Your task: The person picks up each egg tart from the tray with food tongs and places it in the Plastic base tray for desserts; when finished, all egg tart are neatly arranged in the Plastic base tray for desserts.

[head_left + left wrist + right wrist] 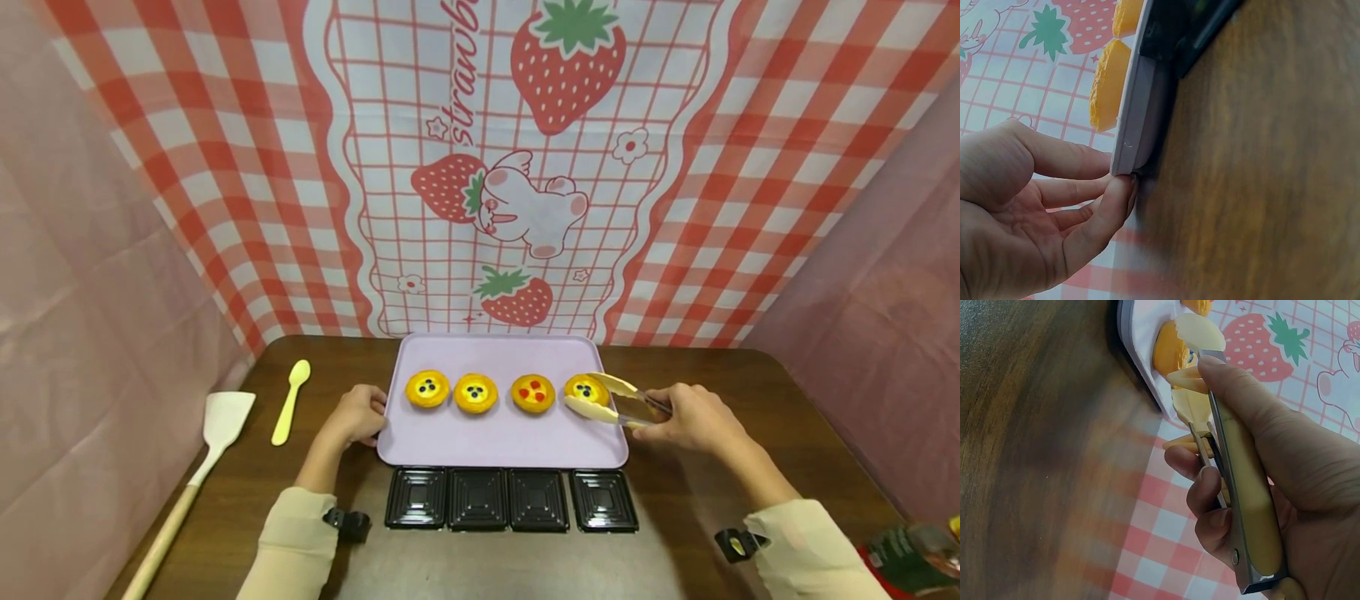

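Observation:
A lilac tray (502, 446) lies on the table with several egg tarts in a row. Two blueberry-topped tarts, the leftmost (427, 389) and its neighbour (476, 392), sit beside a tart with red pieces (533, 393). My left hand (362, 414) pinches the tray's left rim between thumb and fingers, as the left wrist view shows. In my right hand (696, 417) I hold metal tongs with cream tips (592, 412). Those tips stand apart on either side of the rightmost blueberry tart (584, 388); whether they touch it I cannot tell.
Several black square containers (477, 499) line up before the tray, by a grey surface (487, 567). On the left lie a pale yellow spoon (291, 403) and a wooden-handled white spatula (225, 415). A can-like object (911, 560) shows at the lower right. A strawberry-print cloth (480, 208) hangs behind.

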Demonstrator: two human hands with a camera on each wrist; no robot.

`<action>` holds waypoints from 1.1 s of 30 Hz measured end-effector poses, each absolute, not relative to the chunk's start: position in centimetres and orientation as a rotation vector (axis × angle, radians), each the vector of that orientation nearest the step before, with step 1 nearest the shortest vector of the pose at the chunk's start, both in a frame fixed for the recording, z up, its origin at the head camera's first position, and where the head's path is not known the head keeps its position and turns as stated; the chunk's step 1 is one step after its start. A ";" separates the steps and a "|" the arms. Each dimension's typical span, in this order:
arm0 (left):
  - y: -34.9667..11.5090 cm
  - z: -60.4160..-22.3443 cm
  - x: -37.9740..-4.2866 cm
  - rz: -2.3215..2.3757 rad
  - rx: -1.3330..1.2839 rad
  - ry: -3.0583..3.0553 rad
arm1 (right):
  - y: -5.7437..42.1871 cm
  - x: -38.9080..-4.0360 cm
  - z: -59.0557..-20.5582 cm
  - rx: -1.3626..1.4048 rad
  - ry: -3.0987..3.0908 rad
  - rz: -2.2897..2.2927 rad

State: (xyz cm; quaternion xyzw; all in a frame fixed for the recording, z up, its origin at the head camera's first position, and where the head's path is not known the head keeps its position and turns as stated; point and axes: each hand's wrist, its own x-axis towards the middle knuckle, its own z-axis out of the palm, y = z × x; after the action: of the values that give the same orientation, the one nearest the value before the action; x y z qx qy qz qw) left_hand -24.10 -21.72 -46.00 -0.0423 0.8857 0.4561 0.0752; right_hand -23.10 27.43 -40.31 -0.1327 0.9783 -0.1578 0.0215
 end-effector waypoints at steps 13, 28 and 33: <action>-21.7 -46.0 -24.1 1.370 -0.132 2.661 | 27.7 -23.0 -40.3 -0.442 3.029 -0.549; -21.6 -46.2 -24.4 1.380 -0.117 2.637 | 28.2 -21.2 -36.7 -0.423 3.094 -0.573; -21.8 -46.1 -24.2 1.399 -0.115 2.628 | 28.6 -20.0 -35.4 -0.451 3.099 -0.532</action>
State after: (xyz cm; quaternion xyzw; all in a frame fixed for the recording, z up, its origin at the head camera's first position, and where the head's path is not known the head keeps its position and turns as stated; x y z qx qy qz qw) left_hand -24.23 -21.84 -46.13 -0.0385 0.8792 0.4680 0.0810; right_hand -20.02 28.58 -35.43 -0.1420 0.9754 -0.1676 -0.0176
